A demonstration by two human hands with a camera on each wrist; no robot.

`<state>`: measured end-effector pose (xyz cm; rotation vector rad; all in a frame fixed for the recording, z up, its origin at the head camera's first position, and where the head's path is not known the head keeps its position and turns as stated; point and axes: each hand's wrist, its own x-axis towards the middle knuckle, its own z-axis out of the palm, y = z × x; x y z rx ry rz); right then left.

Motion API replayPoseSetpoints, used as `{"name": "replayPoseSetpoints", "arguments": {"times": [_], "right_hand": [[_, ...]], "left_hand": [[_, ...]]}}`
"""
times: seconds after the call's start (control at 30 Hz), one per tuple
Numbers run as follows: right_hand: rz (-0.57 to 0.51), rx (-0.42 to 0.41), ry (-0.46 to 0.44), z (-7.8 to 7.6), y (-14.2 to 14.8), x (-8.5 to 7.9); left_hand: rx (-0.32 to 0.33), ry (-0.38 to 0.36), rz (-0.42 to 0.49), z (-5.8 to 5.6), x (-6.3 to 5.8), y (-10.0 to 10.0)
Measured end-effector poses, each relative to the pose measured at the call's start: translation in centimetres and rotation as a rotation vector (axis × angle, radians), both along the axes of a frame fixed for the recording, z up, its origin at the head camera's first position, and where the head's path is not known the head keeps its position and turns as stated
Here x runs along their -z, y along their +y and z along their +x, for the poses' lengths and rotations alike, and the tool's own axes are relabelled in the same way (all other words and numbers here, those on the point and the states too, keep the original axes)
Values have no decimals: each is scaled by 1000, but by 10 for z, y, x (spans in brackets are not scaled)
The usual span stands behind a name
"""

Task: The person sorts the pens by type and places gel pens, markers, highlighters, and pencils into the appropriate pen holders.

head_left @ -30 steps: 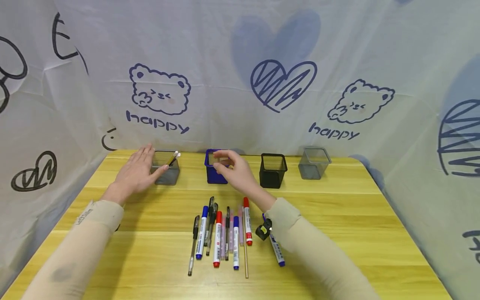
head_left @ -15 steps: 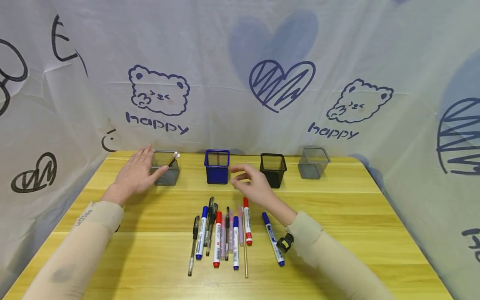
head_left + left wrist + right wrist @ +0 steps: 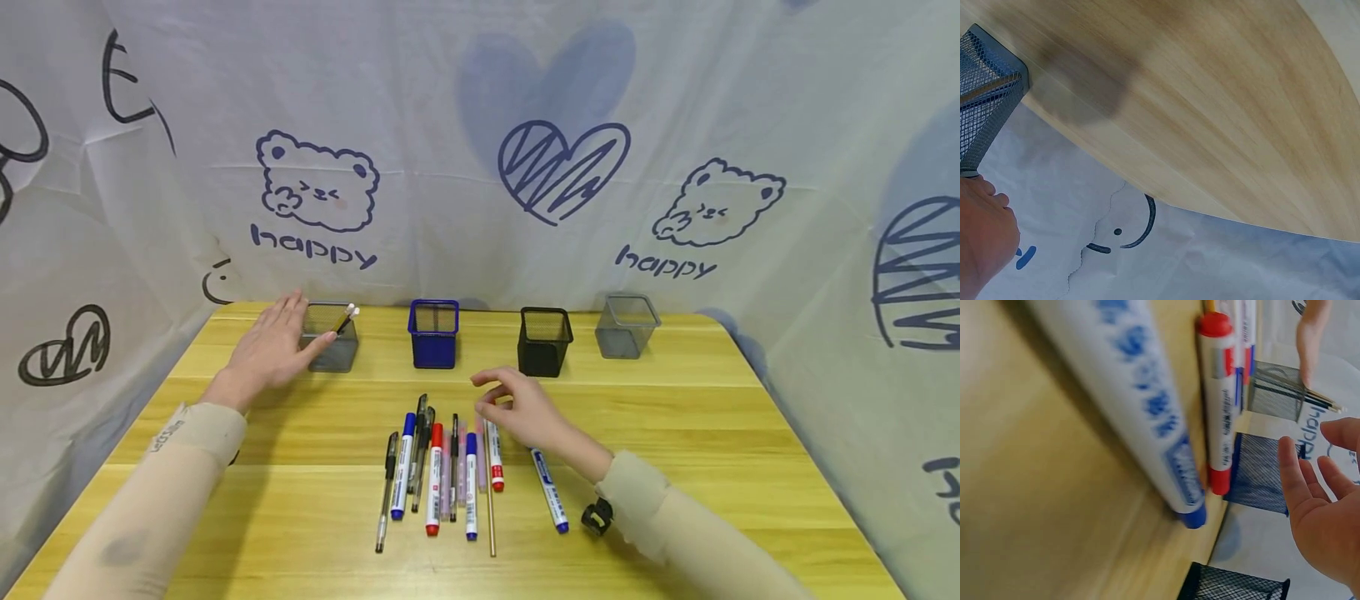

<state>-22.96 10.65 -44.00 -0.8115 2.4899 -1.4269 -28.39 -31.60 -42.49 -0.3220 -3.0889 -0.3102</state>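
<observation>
My left hand point(image 3: 270, 346) lies with fairly straight fingers against the left grey mesh pen holder point(image 3: 337, 357), its thumb across the front rim. Pencils point(image 3: 347, 319) lean out of that holder. My right hand point(image 3: 528, 412) hovers above the table with nothing in it, fingers loosely curved and thumb apart. Beneath it lies a red-capped marker point(image 3: 496, 462), its upper end partly covered. To the right is a blue whiteboard marker point(image 3: 551, 496), its cap end hidden by the hand. In the right wrist view, both the blue marker point(image 3: 1147, 406) and red marker point(image 3: 1219, 406) lie beyond the palm.
A blue mesh holder point(image 3: 433, 350), a black one point(image 3: 543, 358) and another grey one point(image 3: 626, 337) stand along the back. Several pens and markers lie side by side mid-table, including a red marker point(image 3: 435, 483), a black gel pen point(image 3: 386, 492) and a gold stick point(image 3: 492, 525). Cloth point(image 3: 450, 208) hangs behind.
My right hand has moved from over the blue holder, right and then down toward the front, to above the red-capped marker. The left hand has stayed at the grey holder.
</observation>
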Motion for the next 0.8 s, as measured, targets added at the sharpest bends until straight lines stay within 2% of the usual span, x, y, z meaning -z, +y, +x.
{"name": "replayPoseSetpoints", "arguments": {"times": [0.2, 0.47, 0.8], "right_hand": [[70, -29, -5, 7, 3, 8], [174, -96, 18, 8, 5, 14], [269, -53, 36, 8, 8, 14]], "left_hand": [[0, 0, 1, 1, 0, 0], [-5, 0, 3, 1, 1, -1], [-3, 2, 6, 1, 1, 0]]}}
